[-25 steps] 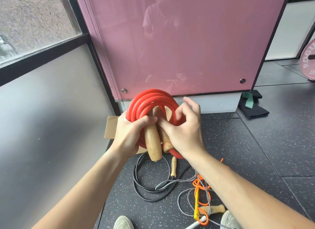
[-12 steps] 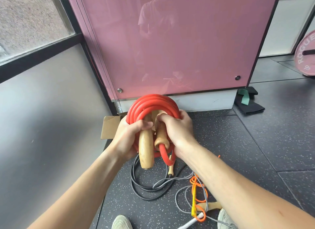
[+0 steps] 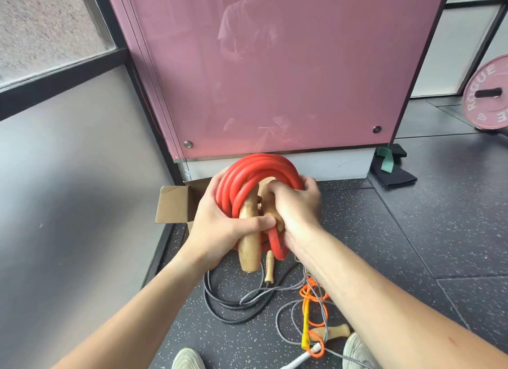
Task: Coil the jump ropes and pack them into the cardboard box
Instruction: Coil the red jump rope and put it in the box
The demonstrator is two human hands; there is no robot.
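A thick red jump rope (image 3: 255, 171) is wound into a tight coil, held upright above the floor. Two wooden handles (image 3: 248, 247) hang across its middle. My left hand (image 3: 220, 226) grips the coil's left side, its thumb pressed over one handle. My right hand (image 3: 297, 212) grips the coil's right side and the second handle, fingers curled into the centre. Behind the coil lies an open cardboard box (image 3: 173, 206), mostly hidden. On the floor below lie a black rope (image 3: 225, 305), a grey rope (image 3: 286, 313) and an orange rope (image 3: 308, 313).
A pink glass panel (image 3: 275, 80) stands right behind the box, a grey wall to the left. A pink weight plate (image 3: 486, 94) leans at far right. Black pads with a green band (image 3: 390, 168) lie by the panel's corner. My shoes (image 3: 189, 357) show at the bottom edge.
My right hand went from open fingers on the coil to a closed grip in its centre. Both handles were pulled tighter against the coil, and the red end loop now sticks out below.
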